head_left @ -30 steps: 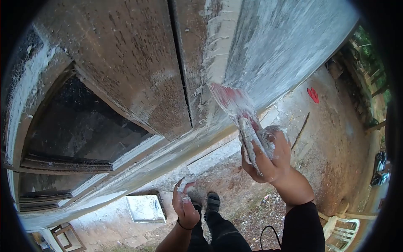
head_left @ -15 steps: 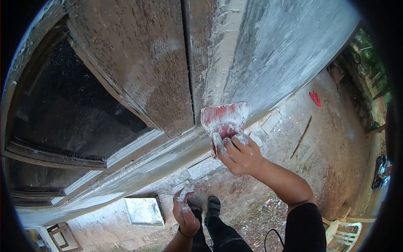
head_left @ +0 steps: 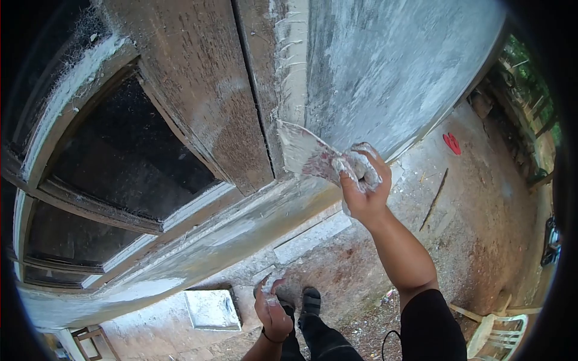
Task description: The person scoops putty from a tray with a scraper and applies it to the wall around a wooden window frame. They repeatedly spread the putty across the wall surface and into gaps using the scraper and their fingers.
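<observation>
My right hand (head_left: 366, 180), smeared with white paste, grips a putty knife (head_left: 304, 150) whose wide blade is coated with the same paste. The blade rests at the lower part of a pale paste strip (head_left: 294, 72) between the brown wooden frame (head_left: 211, 90) and the grey wall (head_left: 385, 66). Lower down, my left hand (head_left: 272, 310) is closed around something smeared with white paste that I cannot make out.
A white-stained tray (head_left: 214, 310) lies on the ground near my feet. Dark window panes (head_left: 120, 150) are at the left. Red slippers (head_left: 451, 144), a stick (head_left: 434, 198) and a pale plastic chair (head_left: 498, 338) stand or lie to the right.
My right hand has turned the putty knife, so the blade now points left and its other face shows. The view has shifted slightly. My left hand stays low.
</observation>
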### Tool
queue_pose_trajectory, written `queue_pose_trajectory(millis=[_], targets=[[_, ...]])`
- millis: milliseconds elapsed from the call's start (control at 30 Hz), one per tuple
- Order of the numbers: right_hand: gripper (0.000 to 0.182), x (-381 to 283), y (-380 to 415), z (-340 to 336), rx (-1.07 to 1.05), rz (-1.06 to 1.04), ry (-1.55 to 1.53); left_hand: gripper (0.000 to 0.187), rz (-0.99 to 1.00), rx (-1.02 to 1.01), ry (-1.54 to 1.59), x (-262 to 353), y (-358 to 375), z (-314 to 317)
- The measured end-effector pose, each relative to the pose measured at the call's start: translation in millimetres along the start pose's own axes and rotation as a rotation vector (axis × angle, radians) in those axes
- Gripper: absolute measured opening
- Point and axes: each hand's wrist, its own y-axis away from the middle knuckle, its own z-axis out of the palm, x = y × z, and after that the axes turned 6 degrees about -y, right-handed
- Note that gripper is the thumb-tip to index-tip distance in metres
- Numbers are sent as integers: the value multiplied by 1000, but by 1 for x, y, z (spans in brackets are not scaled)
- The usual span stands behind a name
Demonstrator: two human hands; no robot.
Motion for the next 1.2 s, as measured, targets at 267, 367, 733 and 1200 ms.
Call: queue_pose_trajectory(millis=[267,367,733,1200], targets=[[14,7,-1,-19,57,111,66,43,16,17,56,8,3,3],[13,-12,0,-20,79,117,-50,42,67,30,53,11,2,2],[13,5,-8,-20,174,21,94,39,18,19,45,22,-1,7],[14,-24,-59,-20,124,-37,107,51,87,62,124,56,-31,25]])
